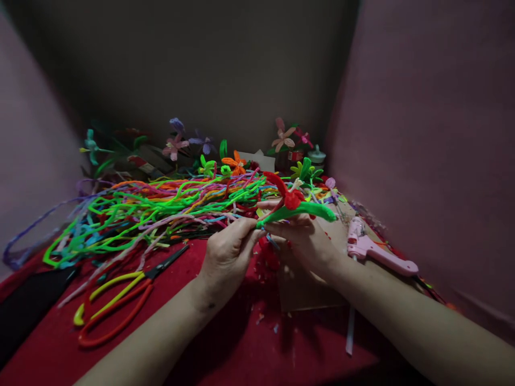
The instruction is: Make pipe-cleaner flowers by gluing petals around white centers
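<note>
Between my two hands is a pipe-cleaner flower (293,200) with red petals and a pale tuft at its centre. A green pipe-cleaner leaf (316,209) runs along its near side and points right. My left hand (227,249) pinches the green stem end between thumb and fingers. My right hand (308,244) is closed around the flower from behind and below, its fingertips reaching to the stem near my left thumb. The flower and leaf partly hide the right fingers. Some red fuzzy pieces hang under the hands, and I cannot tell whether they belong to this flower.
Scissors (149,274) with yellow and red handles lie left on the red cloth (225,348). Behind spreads a heap of coloured pipe cleaners (173,201). A pink glue gun (378,254) rests at the right, by a cardboard sheet (306,295). Finished flowers (282,138) stand along the back wall.
</note>
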A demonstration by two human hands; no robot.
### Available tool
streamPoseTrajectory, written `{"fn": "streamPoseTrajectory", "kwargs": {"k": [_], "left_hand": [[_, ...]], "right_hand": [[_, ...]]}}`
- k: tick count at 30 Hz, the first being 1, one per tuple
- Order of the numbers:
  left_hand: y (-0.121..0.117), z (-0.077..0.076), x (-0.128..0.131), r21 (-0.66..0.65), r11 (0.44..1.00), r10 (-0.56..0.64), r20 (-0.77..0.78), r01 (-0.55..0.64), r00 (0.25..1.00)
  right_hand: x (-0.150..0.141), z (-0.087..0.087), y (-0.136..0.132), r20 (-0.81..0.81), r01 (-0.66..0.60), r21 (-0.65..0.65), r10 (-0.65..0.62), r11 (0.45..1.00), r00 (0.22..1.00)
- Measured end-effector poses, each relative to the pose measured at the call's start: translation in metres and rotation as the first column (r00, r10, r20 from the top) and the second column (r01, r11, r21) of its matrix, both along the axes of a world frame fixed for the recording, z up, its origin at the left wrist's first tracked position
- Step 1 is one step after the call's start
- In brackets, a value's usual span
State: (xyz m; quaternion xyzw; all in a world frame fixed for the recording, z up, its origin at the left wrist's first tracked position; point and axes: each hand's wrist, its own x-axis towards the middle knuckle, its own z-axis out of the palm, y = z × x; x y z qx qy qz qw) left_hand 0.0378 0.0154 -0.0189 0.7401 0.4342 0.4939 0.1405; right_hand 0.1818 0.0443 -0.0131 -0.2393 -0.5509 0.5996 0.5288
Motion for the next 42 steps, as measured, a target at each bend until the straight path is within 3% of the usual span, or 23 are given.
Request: {"fn": "streamPoseTrajectory", "kwargs": {"k": [3,7,12,16,20,24,29,32,36,38,39,40,42], "left_hand": [[0.001,0.0,-0.003,0.026,1.0,-0.007,-0.019,0.008,1.0],[0.002,0.008,-0.004,-0.2,0.976,-0.066,0.122,0.09,0.99],[0.002,0.017,-0.005,-0.476,0.822,-0.099,0.419,0.311,0.903],[0.002,0.02,-0.006,-0.541,0.71,-0.101,0.555,0.45,0.826],[0.003,0.022,-0.008,-0.56,0.642,-0.118,0.603,0.524,0.789],[0.003,0.022,-0.008,-0.579,0.591,-0.113,0.63,0.562,0.769],[0.006,0.018,-0.009,-0.583,0.531,-0.112,0.671,0.615,0.733],[0.008,0.014,-0.011,-0.571,0.455,-0.138,0.713,0.683,0.688],[0.011,0.011,-0.015,-0.566,0.347,-0.166,0.748,0.748,0.643],[0.012,0.012,-0.015,-0.585,0.345,-0.17,0.731,0.734,0.661],[0.012,0.012,-0.014,-0.6,0.371,-0.17,0.707,0.709,0.687],[0.011,0.013,-0.013,-0.618,0.422,-0.172,0.663,0.663,0.728],[0.009,0.013,-0.009,-0.627,0.597,-0.17,0.511,0.501,0.843]], "right_hand": [[0.001,0.001,0.002,0.063,0.067,0.104,-0.073,0.992,0.995],[0.002,-0.001,0.007,0.062,0.046,0.172,-0.057,0.984,0.996],[0.007,0.004,0.005,0.099,0.002,0.24,-0.027,0.971,0.995],[0.01,0.002,0.004,0.13,0.044,0.313,-0.089,0.949,0.988],[0.009,0.0,0.003,0.15,0.053,0.346,-0.111,0.937,0.983],[0.007,0.004,0.001,0.141,0.013,0.289,-0.056,0.957,0.988],[0.006,0.006,0.003,0.11,-0.075,0.097,0.064,0.993,0.992],[0.005,0.005,0.006,0.07,-0.126,0.018,0.124,0.992,0.99],[0.005,0.001,0.006,0.072,-0.167,0.018,0.166,0.986,0.984],[0.005,-0.002,0.006,0.038,-0.162,0.002,0.162,0.987,0.986],[0.004,-0.003,0.006,0.022,-0.151,-0.013,0.151,0.988,0.988],[0.004,-0.005,0.006,0.014,-0.139,-0.026,0.139,0.99,0.99],[0.004,-0.008,0.007,0.019,-0.108,-0.041,0.109,0.993,0.994]]}}
